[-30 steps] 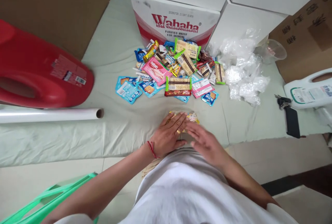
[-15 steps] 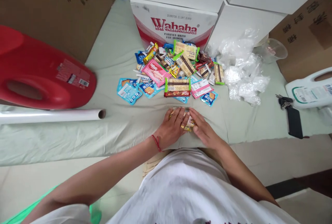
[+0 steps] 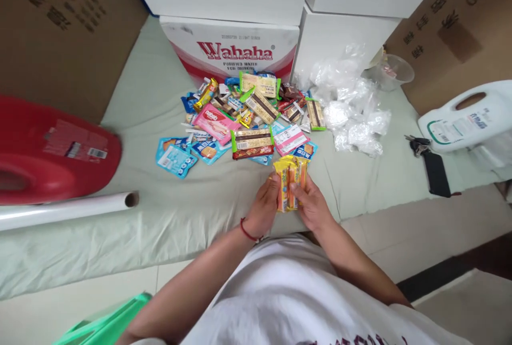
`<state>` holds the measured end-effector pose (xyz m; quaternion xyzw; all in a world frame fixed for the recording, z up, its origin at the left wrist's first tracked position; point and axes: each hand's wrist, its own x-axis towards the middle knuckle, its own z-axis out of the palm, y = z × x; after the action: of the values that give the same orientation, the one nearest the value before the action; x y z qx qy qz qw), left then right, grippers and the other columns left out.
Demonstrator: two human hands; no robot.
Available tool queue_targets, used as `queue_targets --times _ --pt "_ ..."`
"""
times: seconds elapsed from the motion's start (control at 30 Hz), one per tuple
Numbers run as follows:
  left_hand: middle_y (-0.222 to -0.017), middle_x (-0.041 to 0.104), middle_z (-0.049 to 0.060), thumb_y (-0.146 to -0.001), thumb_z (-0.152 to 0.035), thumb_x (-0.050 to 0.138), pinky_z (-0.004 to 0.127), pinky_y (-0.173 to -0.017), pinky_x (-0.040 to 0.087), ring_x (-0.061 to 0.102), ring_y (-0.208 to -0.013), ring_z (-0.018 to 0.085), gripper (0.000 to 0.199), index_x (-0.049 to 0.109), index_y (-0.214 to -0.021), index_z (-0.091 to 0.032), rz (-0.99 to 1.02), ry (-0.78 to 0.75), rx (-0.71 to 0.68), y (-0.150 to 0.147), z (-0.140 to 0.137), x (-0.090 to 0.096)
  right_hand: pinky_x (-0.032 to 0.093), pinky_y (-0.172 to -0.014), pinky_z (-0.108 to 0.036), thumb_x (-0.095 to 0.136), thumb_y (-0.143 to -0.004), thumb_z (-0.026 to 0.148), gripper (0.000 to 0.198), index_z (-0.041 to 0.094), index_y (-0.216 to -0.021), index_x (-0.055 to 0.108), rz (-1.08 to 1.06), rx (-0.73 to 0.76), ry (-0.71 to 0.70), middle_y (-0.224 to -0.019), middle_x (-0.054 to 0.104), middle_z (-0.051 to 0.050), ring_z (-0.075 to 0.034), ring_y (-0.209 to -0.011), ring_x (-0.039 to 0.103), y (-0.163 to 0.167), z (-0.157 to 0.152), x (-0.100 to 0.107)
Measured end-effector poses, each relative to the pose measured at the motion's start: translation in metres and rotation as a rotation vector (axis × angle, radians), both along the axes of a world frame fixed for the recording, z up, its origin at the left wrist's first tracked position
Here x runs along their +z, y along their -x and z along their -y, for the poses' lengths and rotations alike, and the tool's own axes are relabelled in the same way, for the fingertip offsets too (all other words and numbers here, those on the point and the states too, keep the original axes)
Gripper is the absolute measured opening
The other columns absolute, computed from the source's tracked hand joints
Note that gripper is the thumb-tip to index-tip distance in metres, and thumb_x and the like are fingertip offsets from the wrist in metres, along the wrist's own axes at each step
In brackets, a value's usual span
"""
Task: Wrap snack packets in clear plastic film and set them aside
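Between my two hands is a bundle of yellow-wrapped snack sticks (image 3: 291, 182), standing side by side near the table's front edge. My left hand (image 3: 264, 201) grips the bundle's left side, a red string bracelet on its wrist. On the other side my right hand (image 3: 314, 203) is closed round it, the thumb lying across the front of the wrappers. Just beyond lies a heap of packaged snacks: a pink nabati packet (image 3: 216, 123), green-ended biscuit bars (image 3: 261, 106) and light-blue packets (image 3: 176, 159).
Behind the heap stands a white-and-red Wahaha carton (image 3: 236, 49). Crumpled clear plastic bags (image 3: 352, 110) lie to its right, near a white jug (image 3: 468, 115), keys and a black phone (image 3: 437, 174). At left are a red jug (image 3: 60, 147) and a white roll (image 3: 68, 210).
The snacks in my hands were lying flat, mostly covered by them; now they are raised upright and gripped from both sides. My view has shifted, so the surroundings sit further left.
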<state>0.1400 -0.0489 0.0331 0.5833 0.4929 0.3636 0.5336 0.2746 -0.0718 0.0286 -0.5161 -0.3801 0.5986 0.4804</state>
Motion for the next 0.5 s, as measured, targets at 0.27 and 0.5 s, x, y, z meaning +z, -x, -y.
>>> queue_targets --times 0.27,0.5 --pt "-0.127 0.064 0.015 -0.107 -0.054 0.03 0.048 -0.109 0.05 0.06 -0.124 0.027 0.054 0.066 -0.121 -0.017 -0.177 -0.142 0.109 -0.033 -0.01 -0.036 0.062 -0.085 -0.037 0.078 -0.08 0.058 0.058 0.023 -0.122 0.058 -0.026 -0.195 0.085 -0.115 0.075 -0.007 -0.025 -0.098 0.074 -0.023 0.001 0.004" --pt "-0.137 0.057 0.013 -0.104 -0.035 0.046 0.058 -0.117 0.04 0.049 -0.138 0.033 0.03 0.067 -0.123 -0.024 -0.47 -0.514 0.095 0.042 -0.008 -0.037 0.059 -0.079 -0.035 0.08 -0.08 0.052 0.048 0.019 -0.111 0.064 0.315 -0.66 -0.085 -0.106 0.075 -0.008 -0.021 -0.087 0.072 -0.18 -0.044 0.01"
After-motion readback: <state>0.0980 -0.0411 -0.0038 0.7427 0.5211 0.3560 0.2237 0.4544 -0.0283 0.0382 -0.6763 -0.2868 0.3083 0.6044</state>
